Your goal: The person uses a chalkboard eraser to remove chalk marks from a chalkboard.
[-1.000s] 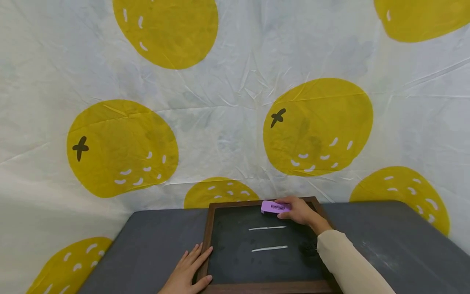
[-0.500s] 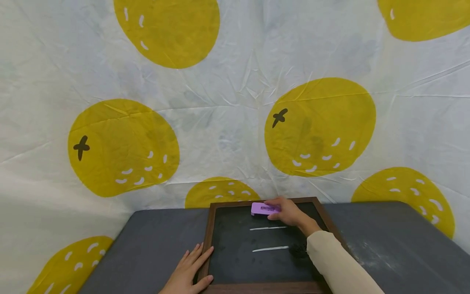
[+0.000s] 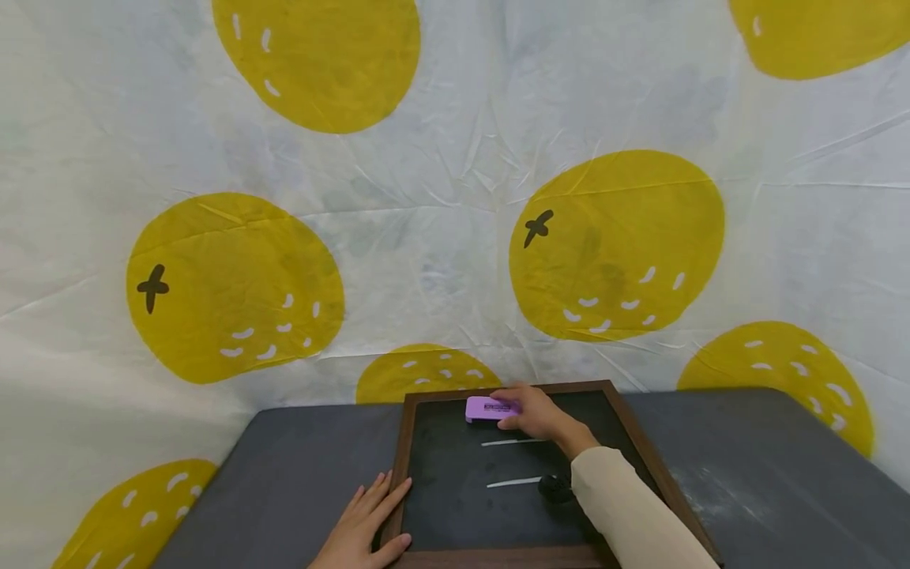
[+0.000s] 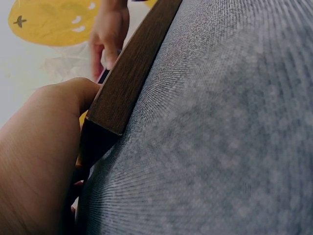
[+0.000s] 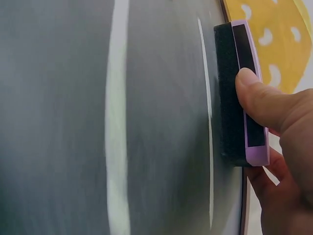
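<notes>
A framed chalkboard lies on the dark table, with two white chalk lines across its middle: an upper line and a lower line. My right hand holds a purple board eraser near the board's far edge, above the upper line. In the right wrist view, the thumb presses the black label of the eraser, and its dark felt side faces the board. My left hand rests with extended fingers on the left side of the wooden frame, its thumb near the lower left corner.
The grey cloth-like table surface extends to both sides of the board. A pale smudge marks it at the right. Behind hangs a white curtain with large yellow fruit prints. A small black device sits under my right wrist.
My right hand has slid the eraser leftward along the board's far edge. Both chalk lines remain, their right ends now covered by the arm and wrist device. My left hand has stayed put.
</notes>
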`<state>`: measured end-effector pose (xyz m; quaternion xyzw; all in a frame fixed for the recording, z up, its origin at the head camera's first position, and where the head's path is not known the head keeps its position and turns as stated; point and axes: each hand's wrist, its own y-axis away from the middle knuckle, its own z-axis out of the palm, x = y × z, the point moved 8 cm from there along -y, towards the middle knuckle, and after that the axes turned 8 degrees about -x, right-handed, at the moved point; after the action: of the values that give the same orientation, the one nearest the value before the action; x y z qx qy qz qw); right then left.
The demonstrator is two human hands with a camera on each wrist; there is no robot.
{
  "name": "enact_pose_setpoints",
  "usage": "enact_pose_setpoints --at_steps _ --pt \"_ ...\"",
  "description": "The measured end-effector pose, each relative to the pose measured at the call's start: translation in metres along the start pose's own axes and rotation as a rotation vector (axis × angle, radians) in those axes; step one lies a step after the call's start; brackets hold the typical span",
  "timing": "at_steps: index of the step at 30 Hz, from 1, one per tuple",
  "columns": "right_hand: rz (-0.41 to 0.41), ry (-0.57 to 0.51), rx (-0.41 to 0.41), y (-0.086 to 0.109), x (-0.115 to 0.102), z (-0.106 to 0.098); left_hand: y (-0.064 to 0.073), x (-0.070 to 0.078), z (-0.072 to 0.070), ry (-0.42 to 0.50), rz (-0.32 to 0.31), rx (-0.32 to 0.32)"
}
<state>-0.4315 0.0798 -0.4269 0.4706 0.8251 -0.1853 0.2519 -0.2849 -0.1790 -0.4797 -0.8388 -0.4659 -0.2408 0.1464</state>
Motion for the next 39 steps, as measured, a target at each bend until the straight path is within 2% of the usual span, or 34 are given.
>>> enact_pose_setpoints --at_steps 5,11,13,17,26,32,39 --pt "-0.026 0.052 -0.044 -0.005 -0.013 0.007 0.001 -0.001 0.001 -0.003 -0.009 0.005" --pt "-0.123 0.183 -0.108 0.0 -0.024 0.004 0.002 -0.003 0.005 -0.01 -0.019 0.016" --pt "-0.131 0.205 -0.127 0.002 -0.024 0.002 0.003 -0.002 0.006 -0.017 -0.015 0.02" --pt "-0.1 0.228 -0.137 0.005 -0.017 -0.003 0.002 -0.001 0.005 -0.021 -0.004 0.021" --pt "-0.068 0.263 -0.094 0.013 0.002 -0.02 0.001 -0.002 0.003 -0.039 0.014 0.019" --pt "0.0 0.269 -0.056 0.027 0.019 -0.032 0.002 -0.001 0.002 -0.044 0.018 0.023" --pt "0.033 0.299 -0.008 0.046 0.033 -0.047 0.001 -0.001 0.001 -0.042 0.015 0.015"
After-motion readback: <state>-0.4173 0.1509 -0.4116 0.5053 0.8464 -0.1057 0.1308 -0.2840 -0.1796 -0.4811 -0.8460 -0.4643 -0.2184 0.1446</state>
